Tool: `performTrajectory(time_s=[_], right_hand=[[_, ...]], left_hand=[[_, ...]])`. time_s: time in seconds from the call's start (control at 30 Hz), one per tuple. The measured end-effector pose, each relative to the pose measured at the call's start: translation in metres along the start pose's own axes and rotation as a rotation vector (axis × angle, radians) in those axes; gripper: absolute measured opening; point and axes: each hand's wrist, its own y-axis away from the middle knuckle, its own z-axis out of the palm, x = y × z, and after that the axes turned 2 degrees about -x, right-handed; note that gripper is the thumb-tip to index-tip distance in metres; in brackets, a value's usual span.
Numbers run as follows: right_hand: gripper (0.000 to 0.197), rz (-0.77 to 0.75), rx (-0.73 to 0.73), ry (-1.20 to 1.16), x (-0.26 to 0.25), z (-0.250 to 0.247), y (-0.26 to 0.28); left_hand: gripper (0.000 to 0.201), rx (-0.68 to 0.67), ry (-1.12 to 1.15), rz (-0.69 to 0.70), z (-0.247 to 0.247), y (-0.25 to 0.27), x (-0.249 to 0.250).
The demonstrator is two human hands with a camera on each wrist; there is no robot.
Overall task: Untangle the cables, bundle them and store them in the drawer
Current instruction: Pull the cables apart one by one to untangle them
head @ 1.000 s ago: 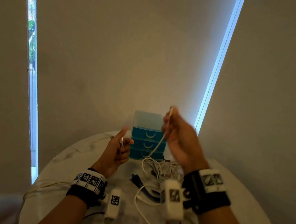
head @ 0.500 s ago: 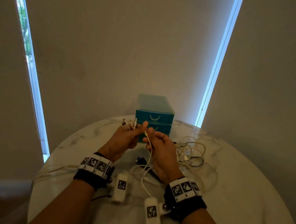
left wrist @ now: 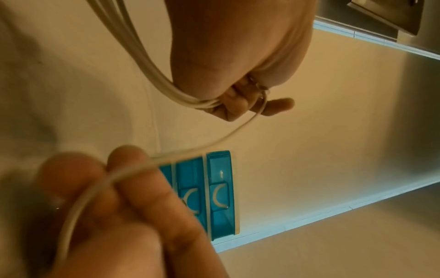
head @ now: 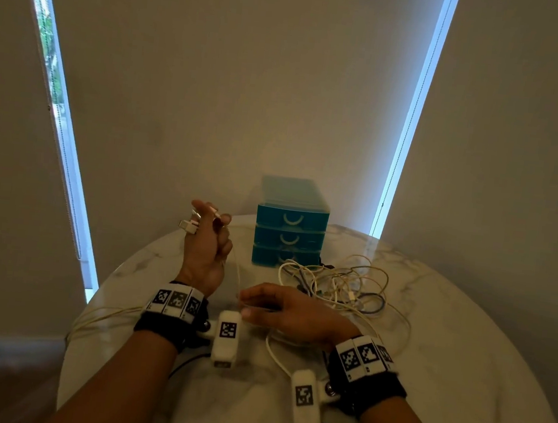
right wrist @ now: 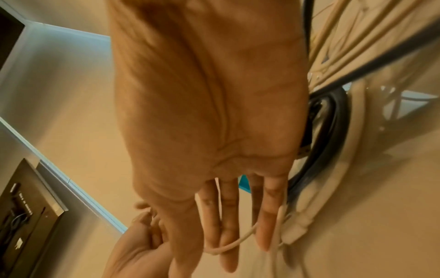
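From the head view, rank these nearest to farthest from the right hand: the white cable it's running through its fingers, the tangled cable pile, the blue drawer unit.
From the right hand:
1. White cable, touching its fingers, on the left.
2. Tangled cable pile, just behind the hand, slightly to the right.
3. Blue drawer unit, farthest, at the table's back edge.

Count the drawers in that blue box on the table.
3. The top drawer, the middle drawer and the bottom drawer sit stacked in the blue box, all closed; cables partly hide the bottom one.

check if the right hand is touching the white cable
Touching. In the left wrist view the white cable runs across the right hand's fingers up to the left hand.
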Motion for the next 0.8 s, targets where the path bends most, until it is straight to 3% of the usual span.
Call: performTrajectory(time_s=[0.1, 0.17, 0.2, 0.27, 0.37, 0.43, 0.5, 0.57, 0.6, 0.67, 0.8], right_hand=[[0.029, -0.144, 0.213, -0.212, -0.009, -0.008, 0.008], [0.033, -0.234, 0.436, -0.539, -0.015, -0.023, 0.016], [0.037, -0.247, 0.478, -0.653, -0.013, -0.031, 0.02], [0.043, -0.189, 0.37, -0.607, -0.008, -0.038, 0.029], [0.036, -0.054, -0.007, -0.219, 0.005, -0.035, 0.035], [0.031, -0.059, 0.071, -0.181, 0.004, -0.04, 0.036], [0.029, -0.113, 0.359, -0.37, 0.001, -0.047, 0.035], [0.03, -0.192, 0.597, -0.555, 0.004, -0.053, 0.034], [0.029, -0.209, 0.65, -0.587, 0.006, -0.052, 0.032], [0.024, -0.195, 0.68, -0.543, 0.01, -0.047, 0.027], [0.022, -0.166, 0.666, -0.446, 0.013, -0.044, 0.023]], left_hand=[[0.039, 0.072, 0.065, 0.005, -0.007, -0.005, 0.006], [0.04, 0.109, 0.061, 0.019, -0.01, -0.006, 0.008], [0.041, 0.119, 0.052, 0.023, -0.01, -0.005, 0.008], [0.041, 0.141, 0.03, 0.029, -0.007, -0.005, 0.005], [0.037, 0.227, 0.013, 0.02, -0.007, -0.007, 0.006], [0.042, 0.306, 0.008, 0.003, -0.013, -0.008, 0.012], [0.046, 0.336, -0.009, -0.002, -0.016, -0.006, 0.018], [0.042, 0.293, -0.05, 0.011, -0.012, -0.003, 0.016], [0.037, 0.254, -0.096, 0.021, -0.008, 0.0, 0.014], [0.026, 0.133, -0.258, 0.03, 0.003, 0.008, 0.011], [0.028, -0.186, -0.709, 0.024, 0.022, 0.028, 0.012]])
